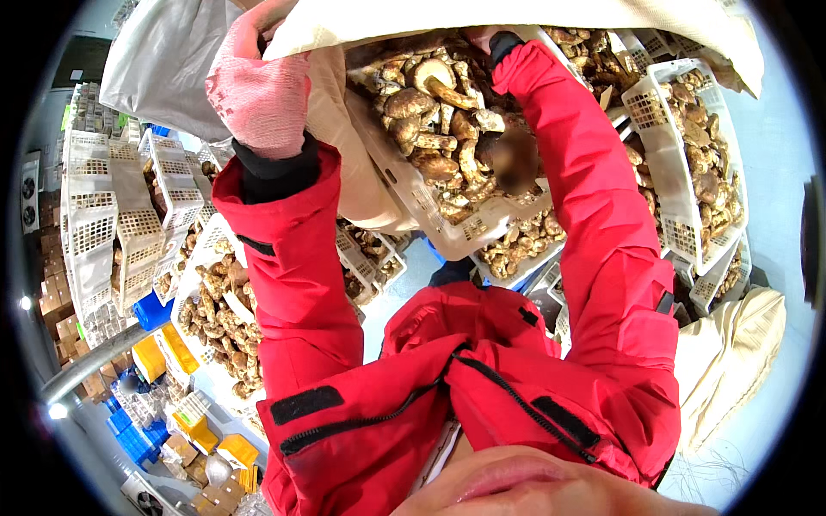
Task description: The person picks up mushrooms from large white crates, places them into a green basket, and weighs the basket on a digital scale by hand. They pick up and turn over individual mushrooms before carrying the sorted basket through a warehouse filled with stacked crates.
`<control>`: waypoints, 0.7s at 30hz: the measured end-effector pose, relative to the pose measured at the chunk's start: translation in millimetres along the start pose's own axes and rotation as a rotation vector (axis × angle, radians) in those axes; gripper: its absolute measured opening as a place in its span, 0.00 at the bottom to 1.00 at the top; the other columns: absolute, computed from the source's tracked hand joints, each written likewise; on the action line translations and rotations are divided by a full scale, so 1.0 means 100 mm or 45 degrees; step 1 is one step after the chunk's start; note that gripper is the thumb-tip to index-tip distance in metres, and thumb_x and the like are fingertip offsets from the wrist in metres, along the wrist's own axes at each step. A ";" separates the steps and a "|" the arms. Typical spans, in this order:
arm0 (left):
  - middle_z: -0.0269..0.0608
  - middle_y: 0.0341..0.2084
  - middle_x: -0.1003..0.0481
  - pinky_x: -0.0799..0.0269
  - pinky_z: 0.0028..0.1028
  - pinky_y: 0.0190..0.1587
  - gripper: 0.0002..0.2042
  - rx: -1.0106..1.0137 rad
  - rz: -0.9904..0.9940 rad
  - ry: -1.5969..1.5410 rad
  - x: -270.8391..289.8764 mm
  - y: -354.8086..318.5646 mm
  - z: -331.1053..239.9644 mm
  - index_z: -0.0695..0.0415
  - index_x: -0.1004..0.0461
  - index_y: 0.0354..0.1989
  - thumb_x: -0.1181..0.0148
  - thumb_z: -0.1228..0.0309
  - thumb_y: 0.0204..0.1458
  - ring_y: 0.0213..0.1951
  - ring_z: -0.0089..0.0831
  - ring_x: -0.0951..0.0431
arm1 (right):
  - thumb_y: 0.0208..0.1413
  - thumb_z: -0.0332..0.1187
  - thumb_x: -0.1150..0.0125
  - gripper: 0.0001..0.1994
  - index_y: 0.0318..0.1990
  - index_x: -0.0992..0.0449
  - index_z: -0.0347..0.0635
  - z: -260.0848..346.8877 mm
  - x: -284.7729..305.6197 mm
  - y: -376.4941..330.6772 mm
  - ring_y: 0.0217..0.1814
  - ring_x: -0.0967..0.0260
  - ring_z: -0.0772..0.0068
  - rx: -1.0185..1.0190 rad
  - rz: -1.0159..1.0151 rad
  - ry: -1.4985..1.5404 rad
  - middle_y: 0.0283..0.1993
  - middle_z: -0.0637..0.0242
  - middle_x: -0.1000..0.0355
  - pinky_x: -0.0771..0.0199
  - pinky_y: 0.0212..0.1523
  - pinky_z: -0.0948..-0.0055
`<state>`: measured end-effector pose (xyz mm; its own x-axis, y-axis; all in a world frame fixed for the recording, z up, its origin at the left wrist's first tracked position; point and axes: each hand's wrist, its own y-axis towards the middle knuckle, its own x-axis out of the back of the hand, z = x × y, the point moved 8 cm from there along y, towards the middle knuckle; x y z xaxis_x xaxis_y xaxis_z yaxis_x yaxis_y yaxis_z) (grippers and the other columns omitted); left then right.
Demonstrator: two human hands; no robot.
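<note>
In a pink knit glove, my left hand is raised at the upper left, its fingers closed on the edge of a cream cloth. The cloth stretches across the top, over a white plastic crate of brown mushrooms. My right arm reaches over this crate. Only a small part of my right hand shows beneath the cloth, at the crate's far side; its fingers are hidden. One mushroom with a pale round underside lies on top of the pile.
Other mushroom crates stand at the right, and more at the left. White perforated crates are stacked at far left, beside a metal rail. A grey plastic sheet hangs at upper left; cream fabric lies at lower right.
</note>
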<state>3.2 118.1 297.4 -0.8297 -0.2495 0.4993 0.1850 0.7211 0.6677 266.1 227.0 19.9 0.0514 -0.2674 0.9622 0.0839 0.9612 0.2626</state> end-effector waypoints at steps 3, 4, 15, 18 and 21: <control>0.35 0.28 0.25 0.33 0.20 0.37 0.13 -0.033 -0.030 0.158 0.02 -0.01 -0.04 0.56 0.25 0.36 0.45 0.79 0.38 0.32 0.25 0.26 | 0.47 0.42 0.52 0.23 0.49 0.37 0.35 0.24 -0.04 0.17 0.44 0.34 0.53 0.022 0.086 0.051 0.44 0.48 0.33 0.33 0.44 0.62; 0.35 0.28 0.25 0.33 0.19 0.36 0.13 -0.213 -0.061 0.316 0.04 -0.01 -0.12 0.55 0.25 0.35 0.45 0.79 0.38 0.31 0.25 0.26 | 0.47 0.42 0.52 0.23 0.49 0.37 0.36 0.28 -0.06 0.20 0.44 0.34 0.53 0.019 0.103 0.052 0.44 0.48 0.34 0.34 0.45 0.62; 0.36 0.26 0.27 0.32 0.22 0.33 0.07 -0.589 -0.254 0.347 -0.02 -0.08 -0.20 0.57 0.26 0.32 0.45 0.77 0.42 0.28 0.28 0.27 | 0.48 0.39 0.52 0.22 0.50 0.38 0.37 0.32 -0.08 0.22 0.48 0.36 0.56 0.092 0.027 -0.040 0.47 0.50 0.36 0.36 0.48 0.64; 0.36 0.26 0.27 0.32 0.22 0.33 0.09 -0.525 -0.281 0.574 -0.03 -0.11 -0.10 0.57 0.27 0.33 0.45 0.77 0.41 0.29 0.28 0.27 | 0.48 0.39 0.52 0.22 0.51 0.39 0.38 0.31 0.15 0.00 0.49 0.37 0.57 0.197 -0.114 -0.103 0.48 0.50 0.37 0.37 0.49 0.64; 0.36 0.29 0.27 0.32 0.22 0.34 0.12 -0.499 -0.164 0.512 -0.08 -0.10 -0.05 0.57 0.28 0.37 0.45 0.76 0.41 0.32 0.30 0.27 | 0.49 0.38 0.52 0.22 0.51 0.39 0.38 0.36 0.39 -0.28 0.50 0.38 0.58 0.321 -0.231 -0.153 0.49 0.51 0.37 0.38 0.50 0.65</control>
<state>10.7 109.7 290.0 -0.6068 -0.6009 0.5203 0.3409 0.3946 0.8533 229.8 192.2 52.7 -0.0607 -0.4400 0.8959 -0.1689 0.8892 0.4253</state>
